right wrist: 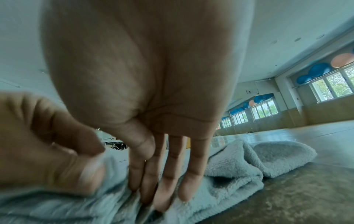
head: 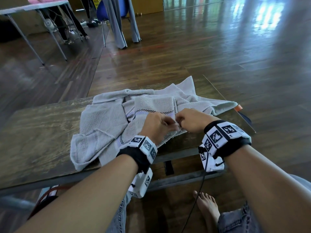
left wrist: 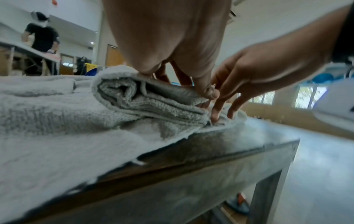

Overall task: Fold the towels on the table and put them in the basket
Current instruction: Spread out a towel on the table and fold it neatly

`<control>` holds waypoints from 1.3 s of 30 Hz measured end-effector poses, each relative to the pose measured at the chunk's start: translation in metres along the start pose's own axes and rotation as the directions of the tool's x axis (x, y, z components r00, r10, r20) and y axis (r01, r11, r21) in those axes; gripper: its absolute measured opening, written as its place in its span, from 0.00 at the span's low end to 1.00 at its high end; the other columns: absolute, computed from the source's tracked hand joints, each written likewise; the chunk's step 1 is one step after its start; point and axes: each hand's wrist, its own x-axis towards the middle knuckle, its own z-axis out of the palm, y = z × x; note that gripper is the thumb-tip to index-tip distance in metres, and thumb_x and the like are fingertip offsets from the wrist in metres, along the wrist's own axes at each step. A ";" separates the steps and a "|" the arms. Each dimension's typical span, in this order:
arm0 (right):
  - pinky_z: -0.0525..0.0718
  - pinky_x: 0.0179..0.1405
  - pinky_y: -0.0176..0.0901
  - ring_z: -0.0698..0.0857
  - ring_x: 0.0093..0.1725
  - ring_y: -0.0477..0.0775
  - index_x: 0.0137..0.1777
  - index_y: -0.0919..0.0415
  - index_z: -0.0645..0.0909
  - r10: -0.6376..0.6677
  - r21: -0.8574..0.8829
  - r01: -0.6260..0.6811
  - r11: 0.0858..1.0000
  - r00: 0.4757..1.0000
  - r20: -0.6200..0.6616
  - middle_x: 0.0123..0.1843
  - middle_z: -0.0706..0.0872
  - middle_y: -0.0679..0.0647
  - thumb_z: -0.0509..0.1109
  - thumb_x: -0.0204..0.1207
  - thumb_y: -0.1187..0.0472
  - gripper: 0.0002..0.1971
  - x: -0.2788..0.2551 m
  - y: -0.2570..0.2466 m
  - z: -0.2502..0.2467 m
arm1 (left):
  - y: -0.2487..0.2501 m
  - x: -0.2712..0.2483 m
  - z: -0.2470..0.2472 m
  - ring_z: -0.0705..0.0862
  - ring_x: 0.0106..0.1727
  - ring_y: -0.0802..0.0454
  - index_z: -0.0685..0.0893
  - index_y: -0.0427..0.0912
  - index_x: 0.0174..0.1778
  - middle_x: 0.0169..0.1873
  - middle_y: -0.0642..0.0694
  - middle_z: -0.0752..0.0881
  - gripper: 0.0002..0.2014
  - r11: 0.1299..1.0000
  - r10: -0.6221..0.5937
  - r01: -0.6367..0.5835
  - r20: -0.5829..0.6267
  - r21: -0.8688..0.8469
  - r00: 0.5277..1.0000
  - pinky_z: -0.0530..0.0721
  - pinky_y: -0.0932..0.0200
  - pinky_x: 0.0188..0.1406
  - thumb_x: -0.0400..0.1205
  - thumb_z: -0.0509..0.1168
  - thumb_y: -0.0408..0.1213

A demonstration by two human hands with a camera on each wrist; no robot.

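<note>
While the left hand (head: pixel 156 126) pinches the folded towel (left wrist: pixel 149 103), the right hand (head: pixel 193 121) pins its corner to the worktop (head: pixel 42 132) with straight fingers (right wrist: pixel 193 166), probably squaring edges.

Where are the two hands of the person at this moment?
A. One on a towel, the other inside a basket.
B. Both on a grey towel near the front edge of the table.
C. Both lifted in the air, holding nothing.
B: the left hand pinches the folded grey towel, and the right hand touches it just beside, near the front edge of the table.
</note>
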 end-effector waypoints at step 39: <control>0.78 0.39 0.48 0.85 0.44 0.60 0.59 0.72 0.80 0.113 0.240 -0.066 0.969 0.976 -0.187 0.44 0.86 0.60 0.58 0.79 0.70 0.14 0.012 -0.001 -0.002 | -0.007 -0.001 0.009 0.82 0.43 0.52 0.89 0.33 0.48 0.45 0.42 0.87 0.07 0.974 0.139 -0.130 -0.037 0.186 0.990 0.82 0.62 0.48 0.76 0.76 0.30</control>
